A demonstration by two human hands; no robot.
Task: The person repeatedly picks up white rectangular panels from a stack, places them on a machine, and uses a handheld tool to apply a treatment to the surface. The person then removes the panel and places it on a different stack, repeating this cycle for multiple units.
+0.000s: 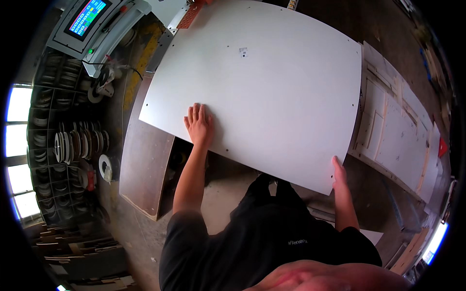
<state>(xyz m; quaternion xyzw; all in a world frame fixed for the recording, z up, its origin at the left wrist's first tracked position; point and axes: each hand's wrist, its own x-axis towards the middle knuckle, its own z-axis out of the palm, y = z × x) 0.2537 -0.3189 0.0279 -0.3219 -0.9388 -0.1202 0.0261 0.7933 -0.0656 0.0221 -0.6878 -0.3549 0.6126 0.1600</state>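
A large white panel (272, 97) with small dark holes near its edges and a small printed label (243, 52) lies in front of me. My left hand (199, 127) rests palm down on its near left part, fingers stretched out and nothing in them. At the near right corner, my right hand (339, 175) grips the panel's edge. Some of that hand's fingers are hidden by the panel or the hand itself. The panel's far left side reaches an orange perforated metal part (190, 15) of a machine.
The machine's control box (73, 39) with a lit screen stands at the far left. Below the panel's left end is a brown board surface (143, 165). Edging rolls (80, 143) fill a rack at left. On the right lies a stack of white panels (395, 136).
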